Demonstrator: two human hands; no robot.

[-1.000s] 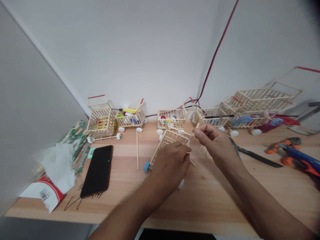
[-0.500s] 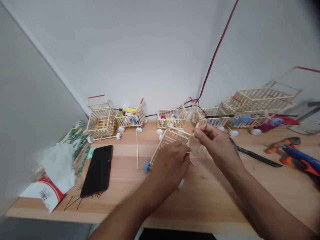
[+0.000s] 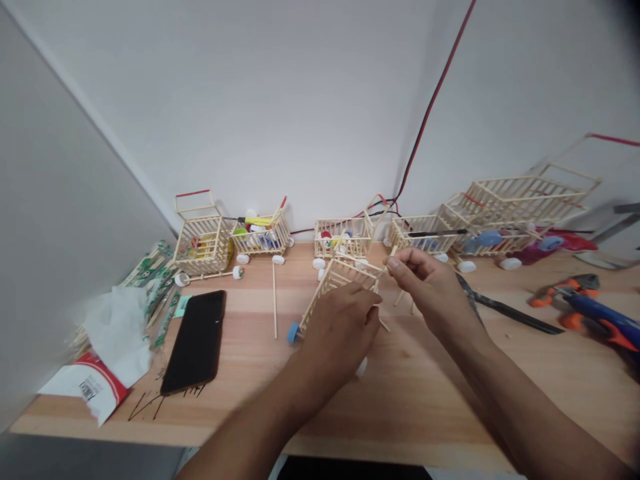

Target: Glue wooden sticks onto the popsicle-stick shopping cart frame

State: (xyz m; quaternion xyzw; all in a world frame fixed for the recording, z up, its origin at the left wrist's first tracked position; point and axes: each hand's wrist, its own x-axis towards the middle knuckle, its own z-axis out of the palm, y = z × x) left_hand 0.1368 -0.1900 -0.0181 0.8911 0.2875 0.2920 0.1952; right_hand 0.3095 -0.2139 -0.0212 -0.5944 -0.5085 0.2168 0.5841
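Over pale wooden desktop (image 3: 440, 407) | L hand (image 3: 340, 330) gripping tilted stick-built wooden cage (image 3: 337, 283) | R hand (image 3: 430, 287) pinching thin wooden stick (image 3: 393, 251) | step: stick fitting; needs aligning w/ cage

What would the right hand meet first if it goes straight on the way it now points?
Probably the stick cart frame, which the left hand holds. It lies just ahead of the stick in the right hand, but depth is unclear.
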